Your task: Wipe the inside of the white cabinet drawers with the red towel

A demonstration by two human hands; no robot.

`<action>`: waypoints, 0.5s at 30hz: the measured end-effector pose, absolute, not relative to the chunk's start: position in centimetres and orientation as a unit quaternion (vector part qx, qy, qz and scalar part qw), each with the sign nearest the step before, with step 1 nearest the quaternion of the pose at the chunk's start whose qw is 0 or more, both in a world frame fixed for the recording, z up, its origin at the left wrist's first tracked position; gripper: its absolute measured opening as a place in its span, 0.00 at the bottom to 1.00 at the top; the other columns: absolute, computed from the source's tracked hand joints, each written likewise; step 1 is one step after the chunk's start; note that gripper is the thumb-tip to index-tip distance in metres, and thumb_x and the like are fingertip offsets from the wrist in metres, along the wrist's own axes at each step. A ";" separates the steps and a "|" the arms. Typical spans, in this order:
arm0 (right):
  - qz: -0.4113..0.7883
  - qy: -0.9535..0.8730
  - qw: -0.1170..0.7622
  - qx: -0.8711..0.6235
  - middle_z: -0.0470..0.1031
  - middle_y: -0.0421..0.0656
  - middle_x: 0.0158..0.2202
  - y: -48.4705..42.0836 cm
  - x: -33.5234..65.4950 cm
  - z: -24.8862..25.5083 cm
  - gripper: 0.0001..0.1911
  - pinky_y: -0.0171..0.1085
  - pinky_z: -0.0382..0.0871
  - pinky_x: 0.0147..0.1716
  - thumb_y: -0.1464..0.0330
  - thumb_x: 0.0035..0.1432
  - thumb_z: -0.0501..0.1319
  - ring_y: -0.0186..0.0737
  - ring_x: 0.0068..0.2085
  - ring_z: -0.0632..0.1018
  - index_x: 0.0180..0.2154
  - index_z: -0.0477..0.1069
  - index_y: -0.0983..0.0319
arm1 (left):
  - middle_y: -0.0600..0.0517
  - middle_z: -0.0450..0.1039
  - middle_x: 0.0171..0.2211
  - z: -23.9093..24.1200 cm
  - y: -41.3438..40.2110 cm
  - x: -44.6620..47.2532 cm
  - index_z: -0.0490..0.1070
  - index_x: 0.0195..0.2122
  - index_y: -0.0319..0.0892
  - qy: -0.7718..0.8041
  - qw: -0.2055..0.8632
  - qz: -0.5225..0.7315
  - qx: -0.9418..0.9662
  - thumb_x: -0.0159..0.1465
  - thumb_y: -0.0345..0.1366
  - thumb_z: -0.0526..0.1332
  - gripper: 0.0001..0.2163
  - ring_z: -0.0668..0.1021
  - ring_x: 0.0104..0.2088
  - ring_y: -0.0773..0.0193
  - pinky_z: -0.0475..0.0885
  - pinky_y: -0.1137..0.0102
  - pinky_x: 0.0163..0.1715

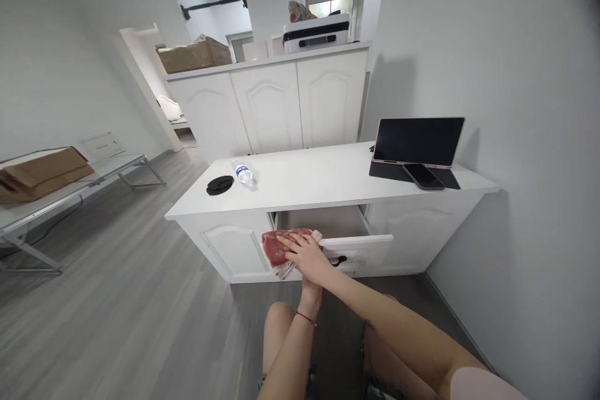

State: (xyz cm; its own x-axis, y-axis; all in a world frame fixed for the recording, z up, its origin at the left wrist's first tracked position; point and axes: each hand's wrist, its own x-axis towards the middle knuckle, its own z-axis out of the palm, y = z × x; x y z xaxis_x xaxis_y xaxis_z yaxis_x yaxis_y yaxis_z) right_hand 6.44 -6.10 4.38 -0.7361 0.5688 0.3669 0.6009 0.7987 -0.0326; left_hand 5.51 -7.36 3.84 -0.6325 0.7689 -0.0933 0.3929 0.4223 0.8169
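At the open drawer [370, 245], the right hand [308, 256] lies spread on a red cloth [274, 249]; I can't tell if the left hand [312, 289] grips.

The white bench [309, 178] carries a clear, blue-labelled bottle [244, 174] on its side, just beside a black round object [220, 185]; toward the right, a dark cover [385, 170] bears a propped tablet [419, 140] and phone [423, 176].
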 end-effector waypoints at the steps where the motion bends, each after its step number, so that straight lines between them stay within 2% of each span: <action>1: -0.039 -0.928 0.185 -0.320 0.50 0.37 0.71 -6.2 7.1 4.2 0.08 0.54 0.57 0.60 0.68 0.66 0.55 0.52 0.67 0.59 0.42 0.72 0.57 | 0.36 0.74 0.53 3.6 -7.6 5.7 0.76 0.46 0.47 0.790 0.276 0.430 0.339 0.65 0.38 0.57 0.11 0.70 0.59 0.40 0.72 0.58 0.40; 4: -0.021 -0.921 0.191 -0.338 0.52 0.39 0.71 -6.4 9.4 4.0 0.07 0.54 0.54 0.61 0.71 0.64 0.56 0.51 0.68 0.57 0.41 0.72 0.57 | 0.35 0.72 0.55 1.7 -9.3 5.3 0.76 0.46 0.44 0.622 0.465 0.567 0.274 0.62 0.36 0.60 0.12 0.72 0.56 0.41 0.71 0.58 0.41; 5: -0.017 -0.919 0.194 -0.342 0.52 0.39 0.71 -6.5 10.3 4.0 0.08 0.55 0.54 0.62 0.72 0.64 0.57 0.51 0.68 0.57 0.41 0.73 0.57 | 0.36 0.73 0.54 0.8 -9.9 4.9 0.76 0.46 0.44 0.586 0.493 0.584 0.270 0.60 0.36 0.62 0.13 0.74 0.54 0.43 0.72 0.59 0.41; 7: -0.013 -0.915 0.200 -0.350 0.52 0.39 0.71 -6.7 12.1 4.0 0.10 0.56 0.52 0.63 0.74 0.62 0.57 0.51 0.69 0.56 0.42 0.73 0.56 | 0.39 0.75 0.52 -0.9 -10.6 3.9 0.74 0.46 0.44 0.525 0.541 0.608 0.251 0.56 0.34 0.65 0.15 0.78 0.49 0.49 0.73 0.61 0.41; 11: -0.020 -0.899 0.214 -0.382 0.53 0.39 0.70 -7.3 15.6 3.3 0.14 0.57 0.48 0.65 0.75 0.60 0.56 0.51 0.69 0.55 0.44 0.74 0.55 | 0.46 0.79 0.40 -3.1 -10.4 3.0 0.73 0.38 0.43 0.423 0.619 0.640 0.170 0.45 0.32 0.72 0.18 0.79 0.38 0.60 0.71 0.66 0.41; 15: -0.052 -0.870 0.228 -0.434 0.57 0.42 0.69 -8.0 18.9 1.7 0.16 0.57 0.47 0.65 0.76 0.60 0.55 0.50 0.70 0.54 0.45 0.75 0.56 | 0.55 0.74 0.27 -3.6 -9.8 3.0 0.65 0.28 0.43 0.431 0.626 0.634 0.146 0.41 0.40 0.76 0.21 0.76 0.29 0.69 0.68 0.71 0.35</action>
